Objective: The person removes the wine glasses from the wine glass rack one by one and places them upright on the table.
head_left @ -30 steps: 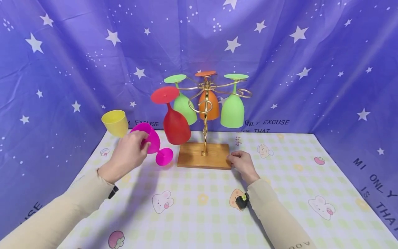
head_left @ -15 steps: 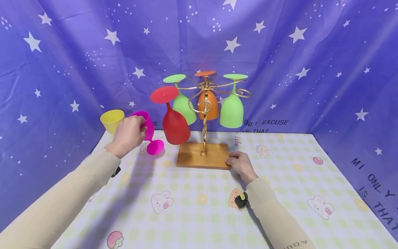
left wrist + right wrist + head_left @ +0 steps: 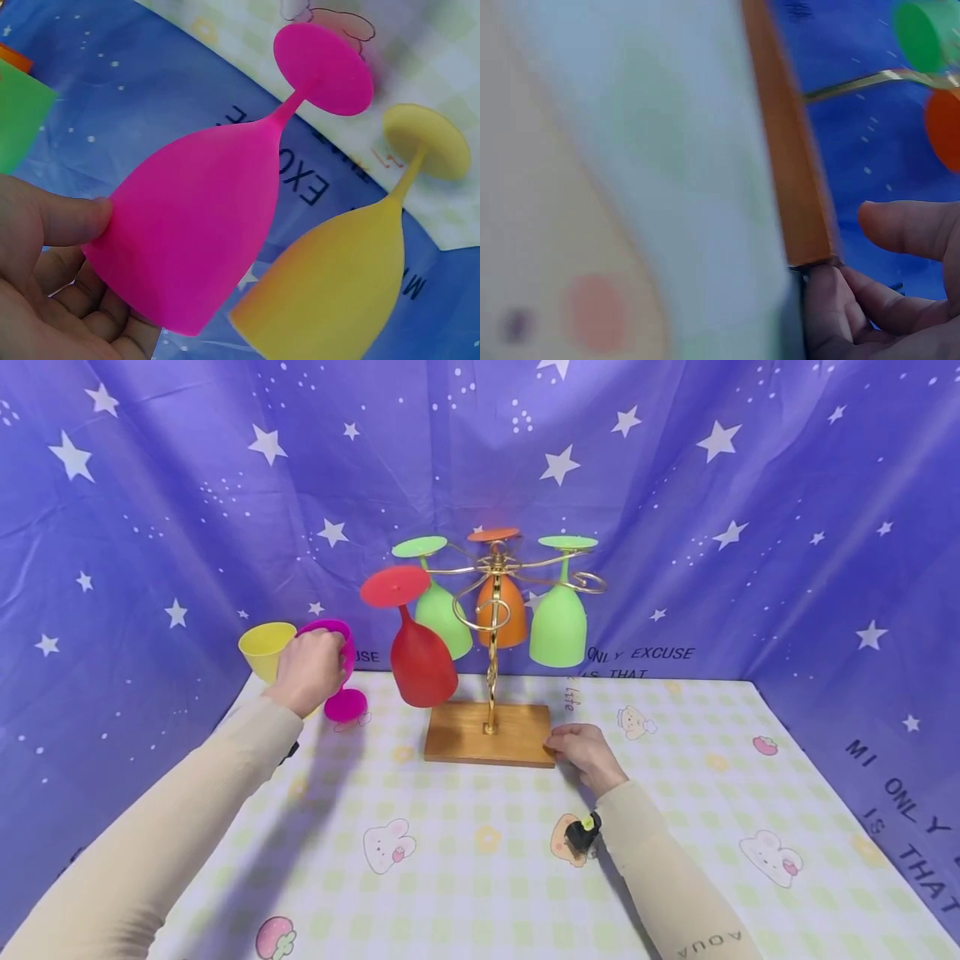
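My left hand (image 3: 309, 670) pinches a magenta plastic wine glass (image 3: 195, 217) by its bowl near the rim, foot downward. Close beside it stands a yellow wine glass (image 3: 262, 647), partly hidden by the hand in the head view; its foot shows on the cloth in the left wrist view. At the right end of the wooden base (image 3: 480, 731) of a gold wire glass rack (image 3: 492, 668), my right hand (image 3: 588, 756) holds the corner, fingers curled against the end and thumb out over the top.
Upside down on the rack hang a red glass (image 3: 422, 664), an orange glass (image 3: 504, 614), a left green glass (image 3: 444, 618) and a right green glass (image 3: 558, 627). The red one tilts. A checked cloth (image 3: 450, 877) covers the table; starry blue curtains (image 3: 675, 485) surround it.
My left hand has carried the magenta glass left and away from me, up to the yellow one, and the glass has become more upright. My right hand stays at the base.
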{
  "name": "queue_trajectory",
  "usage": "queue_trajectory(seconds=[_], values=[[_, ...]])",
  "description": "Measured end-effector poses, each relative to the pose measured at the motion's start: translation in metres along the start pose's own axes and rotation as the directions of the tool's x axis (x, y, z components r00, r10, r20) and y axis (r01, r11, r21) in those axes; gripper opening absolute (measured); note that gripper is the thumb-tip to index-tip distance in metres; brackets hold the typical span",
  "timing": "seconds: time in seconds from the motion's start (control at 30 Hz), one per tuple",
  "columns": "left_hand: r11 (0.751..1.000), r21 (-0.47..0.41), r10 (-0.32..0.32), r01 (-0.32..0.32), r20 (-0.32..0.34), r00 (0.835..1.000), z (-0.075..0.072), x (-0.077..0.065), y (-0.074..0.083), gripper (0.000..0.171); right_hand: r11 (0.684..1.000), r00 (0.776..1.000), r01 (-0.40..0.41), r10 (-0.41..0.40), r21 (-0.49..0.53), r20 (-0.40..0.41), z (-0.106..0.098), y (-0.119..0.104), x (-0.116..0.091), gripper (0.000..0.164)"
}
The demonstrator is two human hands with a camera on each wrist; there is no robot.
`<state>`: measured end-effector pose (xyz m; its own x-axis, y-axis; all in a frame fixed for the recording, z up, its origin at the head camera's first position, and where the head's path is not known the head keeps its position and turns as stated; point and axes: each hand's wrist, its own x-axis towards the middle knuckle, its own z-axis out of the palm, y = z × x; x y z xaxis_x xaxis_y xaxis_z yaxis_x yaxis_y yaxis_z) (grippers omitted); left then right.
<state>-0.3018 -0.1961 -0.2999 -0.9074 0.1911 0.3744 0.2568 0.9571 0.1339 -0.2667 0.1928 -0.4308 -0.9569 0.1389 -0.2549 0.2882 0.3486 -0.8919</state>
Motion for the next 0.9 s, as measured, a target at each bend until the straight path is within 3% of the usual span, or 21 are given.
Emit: queue_trajectory(seconds=[0.17,0.4,0.67,0.9], values=[[1.0,0.016,-0.023,0.022,0.034,0.999,0.007,0.005,-0.003,0.004,0.995,0.999,-0.043,0.042,0.089,0.013,-0.004,0.0,0.001,0.037],[0.999,0.047,-0.029,0.028,0.022,0.999,0.014,0.009,-0.004,0.004,0.987,0.999,-0.024,0.027,0.16,-0.017,-0.001,0.003,0.0,0.037],[0.998,0.032,-0.062,0.061,0.036,0.997,0.013,0.011,-0.005,0.002,0.996,0.995,0.006,0.004,0.093,-0.1,0.005,0.003,-0.003,0.036],[0.998,0.049,-0.052,0.051,0.032,0.998,0.013,0.01,-0.006,0.004,0.992,0.998,-0.011,0.017,0.126,-0.053,0.001,0.004,-0.003,0.036]])
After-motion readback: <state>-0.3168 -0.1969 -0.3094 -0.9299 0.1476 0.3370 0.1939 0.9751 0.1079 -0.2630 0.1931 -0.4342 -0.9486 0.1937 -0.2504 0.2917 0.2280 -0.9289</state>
